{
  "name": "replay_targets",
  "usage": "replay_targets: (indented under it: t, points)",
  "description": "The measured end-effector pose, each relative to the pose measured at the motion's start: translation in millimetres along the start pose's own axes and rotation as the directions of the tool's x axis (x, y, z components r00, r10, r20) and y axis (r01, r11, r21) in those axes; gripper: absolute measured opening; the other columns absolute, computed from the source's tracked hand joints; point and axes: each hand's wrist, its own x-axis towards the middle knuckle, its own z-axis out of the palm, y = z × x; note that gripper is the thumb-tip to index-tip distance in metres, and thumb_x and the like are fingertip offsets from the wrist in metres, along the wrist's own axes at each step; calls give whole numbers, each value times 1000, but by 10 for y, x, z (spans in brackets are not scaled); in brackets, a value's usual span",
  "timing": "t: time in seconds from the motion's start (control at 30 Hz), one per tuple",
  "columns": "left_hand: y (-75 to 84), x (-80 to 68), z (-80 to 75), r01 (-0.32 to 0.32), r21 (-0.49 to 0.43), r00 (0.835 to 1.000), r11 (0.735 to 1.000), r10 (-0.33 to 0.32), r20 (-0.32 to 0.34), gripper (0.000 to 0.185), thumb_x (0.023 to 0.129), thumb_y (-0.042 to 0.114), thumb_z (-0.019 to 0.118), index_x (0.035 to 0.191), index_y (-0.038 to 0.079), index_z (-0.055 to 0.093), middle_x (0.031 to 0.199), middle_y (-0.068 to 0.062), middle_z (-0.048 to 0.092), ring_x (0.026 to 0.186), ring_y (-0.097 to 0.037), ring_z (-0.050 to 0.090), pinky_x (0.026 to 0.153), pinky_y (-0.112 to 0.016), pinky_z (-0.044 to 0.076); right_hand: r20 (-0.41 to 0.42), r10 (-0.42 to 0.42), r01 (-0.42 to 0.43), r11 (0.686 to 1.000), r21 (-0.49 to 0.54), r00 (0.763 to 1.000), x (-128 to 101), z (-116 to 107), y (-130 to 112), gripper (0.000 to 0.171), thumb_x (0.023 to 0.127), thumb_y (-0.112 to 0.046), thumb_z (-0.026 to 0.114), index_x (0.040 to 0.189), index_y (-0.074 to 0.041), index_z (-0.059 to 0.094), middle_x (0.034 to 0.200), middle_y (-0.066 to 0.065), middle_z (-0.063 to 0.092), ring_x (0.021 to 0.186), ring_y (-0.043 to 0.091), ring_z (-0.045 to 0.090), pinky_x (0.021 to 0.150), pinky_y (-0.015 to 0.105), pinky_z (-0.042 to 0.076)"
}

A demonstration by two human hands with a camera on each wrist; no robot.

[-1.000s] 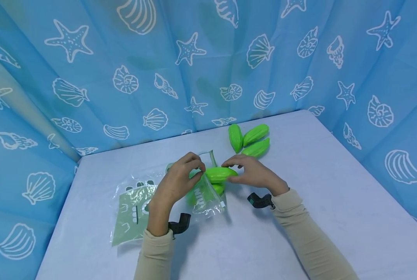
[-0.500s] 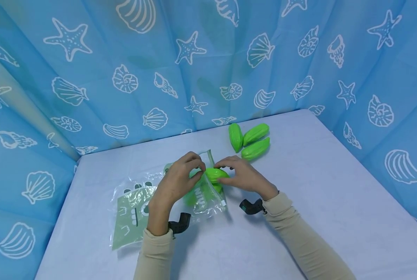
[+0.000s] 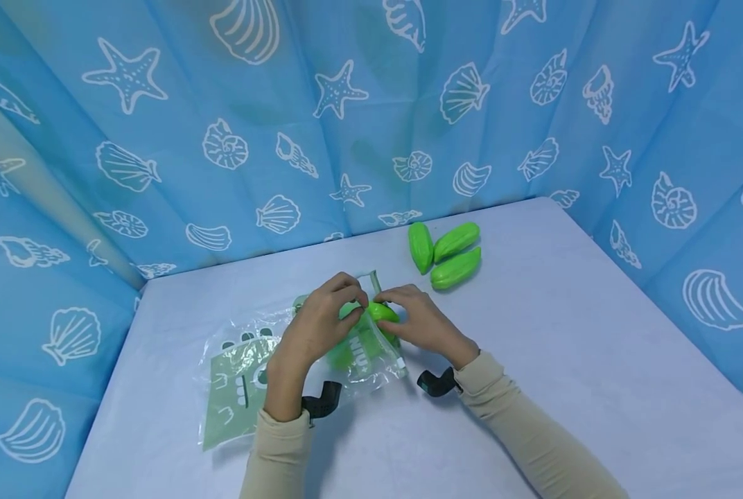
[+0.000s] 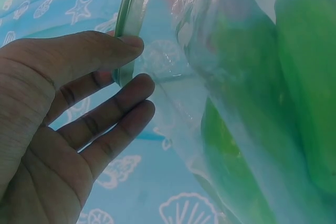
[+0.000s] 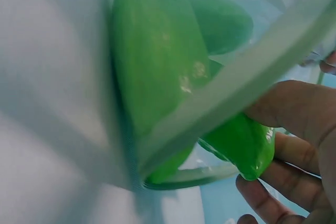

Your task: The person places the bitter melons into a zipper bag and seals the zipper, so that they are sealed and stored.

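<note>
"Green is the fruit (image 3: pixel 381 312) in the person's right hand (image 3: pixel 424 324), yes? Where is it exactly?"

"At the open mouth of the clear bag (image 3: pixel 371 362), partly inside. Thumb and fingers are grasping it."

"And the left hand (image 3: pixel 317 320)?"

"It pinches the rim (image 4: pixel 127 24) of this bag with the thumb and forefinger."

"What lies around?"

"More fruits (image 5: pixel 157 51) are inside the bag. Three loose fruits (image 3: pixel 455 268) lie close together on the white table (image 3: pixel 596 388), farther and to the right. On the left is printed plastic (image 3: pixel 224 395); if it joins the bag, I cannot tell."
</note>
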Motion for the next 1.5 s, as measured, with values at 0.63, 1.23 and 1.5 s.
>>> replay_targets:
  t: [0.63, 1.23, 1.5]
  points:
    - [-17, -10, 4, -1, -12, 1000, 1000, 0, -17, 11, 80, 1, 68, 87, 8, 66, 100, 1, 54, 88, -17, 60, 76, -30, 52, -75, -6, 4, 1000, -27, 997, 130, -177, 53, 35, 88, -26, 63, 119, -13, 59, 118, -1, 58, 113, 18, 47, 94, 39, 40]
    - [-8, 15, -21, 3, -20, 1000, 1000, -3, -7, 11, 81, 1, 67, 88, 9, 65, 102, 2, 53, 90, -16, 60, 75, -23, 50, -258, 196, -240, 959, -152, 946, 14, -675, 619, 35, 85, -12, 60, 120, -10, 58, 122, 7, 55, 119, 27, 39, 97, 52, 23]
    - [-4, 14, -52, -3, -53, 1000, 999, 2, -11, 12, 81, -2, 65, 86, 9, 64, 100, -1, 54, 89, -16, 60, 75, -30, 52, -355, 254, -338, 921, -196, 899, -12, -792, 910, 45, 83, -8, 60, 127, -10, 52, 133, 10, 46, 126, 30, 28, 93, 52, 21]
